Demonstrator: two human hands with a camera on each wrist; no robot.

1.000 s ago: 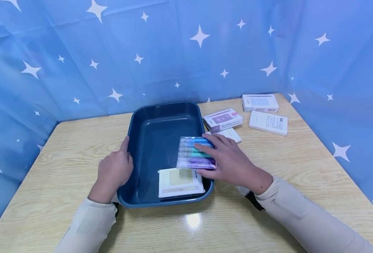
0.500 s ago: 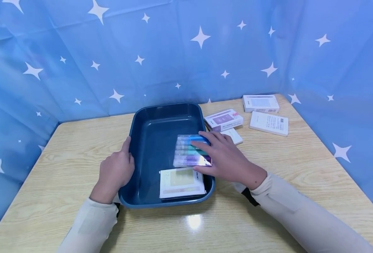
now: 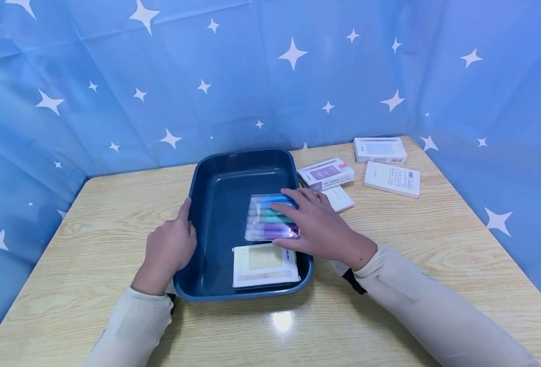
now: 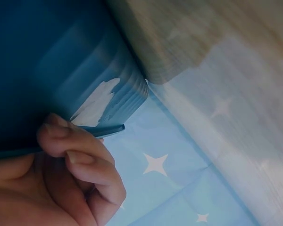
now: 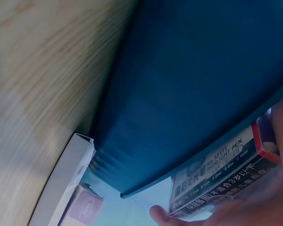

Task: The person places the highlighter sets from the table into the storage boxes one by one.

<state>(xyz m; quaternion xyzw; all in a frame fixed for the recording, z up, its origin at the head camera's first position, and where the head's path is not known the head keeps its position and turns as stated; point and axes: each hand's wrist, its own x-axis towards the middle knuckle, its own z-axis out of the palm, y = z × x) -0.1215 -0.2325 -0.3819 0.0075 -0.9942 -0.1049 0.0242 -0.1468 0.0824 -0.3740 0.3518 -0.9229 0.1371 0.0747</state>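
Note:
My right hand holds a clear pack of highlighters by its right edge, over the right side of a dark blue plastic bin. Blue, green and purple pens show through the pack, and the right wrist view reads "HIGHLIGHT PEN" on its printed side. With its fingers bent at the rim, my left hand grips the bin's left side; the left wrist view shows those fingertips by the outer wall. Inside the bin, at the near right corner, lies a white box with a pale yellow panel.
Right of the bin, a white and purple box leans on a flat white box. Two more white boxes, one standing thicker and one flat, lie at the table's back right. A blue star-patterned curtain encloses the wooden table.
My right hand has carried the highlighter pack a little to the left, further over the bin. The left hand stays on the rim, and the boxes have not moved.

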